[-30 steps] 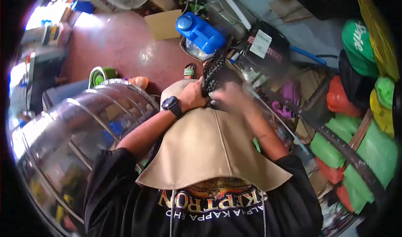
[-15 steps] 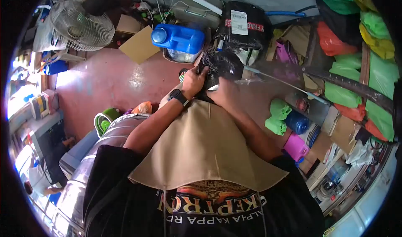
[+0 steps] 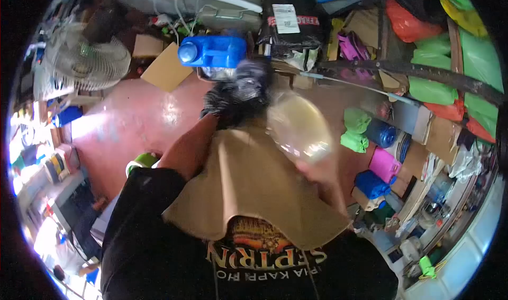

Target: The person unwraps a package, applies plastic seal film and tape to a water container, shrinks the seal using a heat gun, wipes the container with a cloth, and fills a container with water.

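A crumpled black plastic bag hangs in front of the tan cloth on my lap. My left hand holds this bag, which covers most of the fingers. To the right of the bag, my right hand, blurred, grips the lower end of a shiny clear plastic packet with pale yellowish contents. Packet and bag are apart at their lower parts; blur hides whether their upper edges touch.
Ahead stand a blue jug, a black wrapped parcel and a cardboard sheet. A fan is at the left. A long thin rod and green bags lie to the right, with a pink container nearer.
The clear packet has come into view in my right hand, which has moved right, away from the bag. My left hand and the black bag have shifted left. The view has also shifted.
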Action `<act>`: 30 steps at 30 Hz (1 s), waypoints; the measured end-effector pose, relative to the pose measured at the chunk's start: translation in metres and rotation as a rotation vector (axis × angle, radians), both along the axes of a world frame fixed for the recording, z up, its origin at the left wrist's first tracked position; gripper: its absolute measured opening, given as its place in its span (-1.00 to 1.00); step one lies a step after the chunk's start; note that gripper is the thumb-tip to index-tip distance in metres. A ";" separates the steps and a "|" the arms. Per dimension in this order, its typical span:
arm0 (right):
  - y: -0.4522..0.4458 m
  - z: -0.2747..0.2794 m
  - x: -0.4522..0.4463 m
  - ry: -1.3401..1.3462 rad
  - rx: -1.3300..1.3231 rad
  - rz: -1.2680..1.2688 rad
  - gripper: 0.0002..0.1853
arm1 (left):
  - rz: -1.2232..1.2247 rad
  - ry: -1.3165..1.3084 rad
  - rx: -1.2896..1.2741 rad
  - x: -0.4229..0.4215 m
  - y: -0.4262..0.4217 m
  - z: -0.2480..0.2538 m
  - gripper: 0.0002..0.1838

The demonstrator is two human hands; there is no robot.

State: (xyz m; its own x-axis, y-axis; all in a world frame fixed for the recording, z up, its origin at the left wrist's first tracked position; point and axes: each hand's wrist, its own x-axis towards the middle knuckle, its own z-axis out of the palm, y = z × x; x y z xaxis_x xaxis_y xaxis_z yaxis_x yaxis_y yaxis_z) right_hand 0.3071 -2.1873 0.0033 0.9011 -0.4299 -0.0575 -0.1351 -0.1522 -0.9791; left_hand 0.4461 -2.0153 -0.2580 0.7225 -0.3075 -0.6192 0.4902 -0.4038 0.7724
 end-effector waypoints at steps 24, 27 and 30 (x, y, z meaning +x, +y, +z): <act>-0.249 0.083 -0.119 -0.206 0.071 -0.405 -0.38 | 0.218 0.211 -0.711 0.224 -0.346 0.130 -0.05; -0.259 0.044 -0.103 -0.257 0.286 -0.313 -0.27 | 0.547 0.035 -0.822 0.241 -0.343 0.128 -0.62; -0.231 0.047 -0.026 -0.062 0.425 -0.267 -0.37 | 0.142 -0.194 -0.821 0.202 -0.280 0.193 -0.56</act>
